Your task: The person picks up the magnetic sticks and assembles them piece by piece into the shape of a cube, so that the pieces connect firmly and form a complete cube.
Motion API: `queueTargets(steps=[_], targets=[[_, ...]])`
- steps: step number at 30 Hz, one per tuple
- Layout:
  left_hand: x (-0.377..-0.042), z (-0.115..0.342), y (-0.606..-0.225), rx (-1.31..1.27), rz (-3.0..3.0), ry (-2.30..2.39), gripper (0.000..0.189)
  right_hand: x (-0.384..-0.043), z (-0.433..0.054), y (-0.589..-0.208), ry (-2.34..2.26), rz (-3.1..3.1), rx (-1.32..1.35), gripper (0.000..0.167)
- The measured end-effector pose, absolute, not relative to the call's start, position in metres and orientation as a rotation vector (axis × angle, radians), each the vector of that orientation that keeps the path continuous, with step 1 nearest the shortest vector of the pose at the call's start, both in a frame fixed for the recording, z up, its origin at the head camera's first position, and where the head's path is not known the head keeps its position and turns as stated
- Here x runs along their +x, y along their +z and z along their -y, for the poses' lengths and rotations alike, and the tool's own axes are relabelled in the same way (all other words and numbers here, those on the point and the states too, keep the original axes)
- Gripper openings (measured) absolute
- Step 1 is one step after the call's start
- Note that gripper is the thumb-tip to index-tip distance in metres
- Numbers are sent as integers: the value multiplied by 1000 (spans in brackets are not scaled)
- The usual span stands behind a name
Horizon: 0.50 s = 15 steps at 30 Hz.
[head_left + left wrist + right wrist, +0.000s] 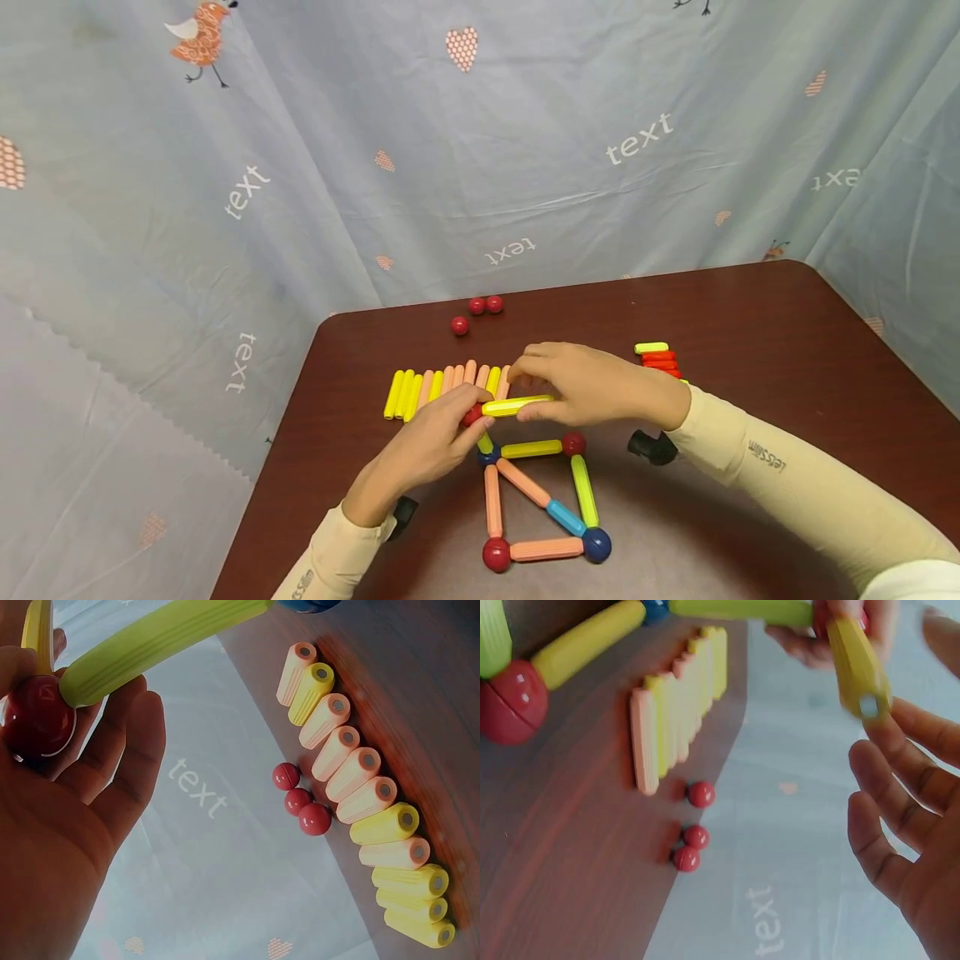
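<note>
My left hand (431,446) grips a red ball (39,716) between thumb and fingers. From this ball a yellow-green magnetic rod (157,649) runs down to a dark blue ball (488,455) at a corner of a flat frame. A yellow rod (512,406) sticks out sideways from the held ball toward my right hand (592,385). The right fingers are spread and loosely bent, with the fingertips right at the rod's free end (868,705). The frame has a red ball (497,554), pink rods (546,549), a blue rod (566,517) and another blue ball (597,544).
A row of yellow and pink rods (397,394) lies behind the left hand. Three red balls (460,326) sit near the table's far edge. Red rods (660,360) and a yellow-green rod (651,347) lie by the right wrist. A patterned curtain (525,150) hangs behind the table.
</note>
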<state>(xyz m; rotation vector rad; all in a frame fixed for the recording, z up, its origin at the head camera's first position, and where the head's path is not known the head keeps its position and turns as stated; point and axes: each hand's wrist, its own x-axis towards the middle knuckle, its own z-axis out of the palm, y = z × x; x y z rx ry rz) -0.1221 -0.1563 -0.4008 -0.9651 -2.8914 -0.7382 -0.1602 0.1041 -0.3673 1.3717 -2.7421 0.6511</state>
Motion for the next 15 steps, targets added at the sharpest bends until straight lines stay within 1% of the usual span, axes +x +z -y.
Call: queueTargets(steps=[3,6,15], targets=[[-122,157,-403,-986,2865,-730,26,-172,-109,-365,735,2765,1295,34],[-122,159,-404,-999,2841,-721,25,-192,-111,-367,737,2788,1210,32],[-121,160,-407,-1006,2828,-727,24,-253,-104,-393,668,2921,948,38]])
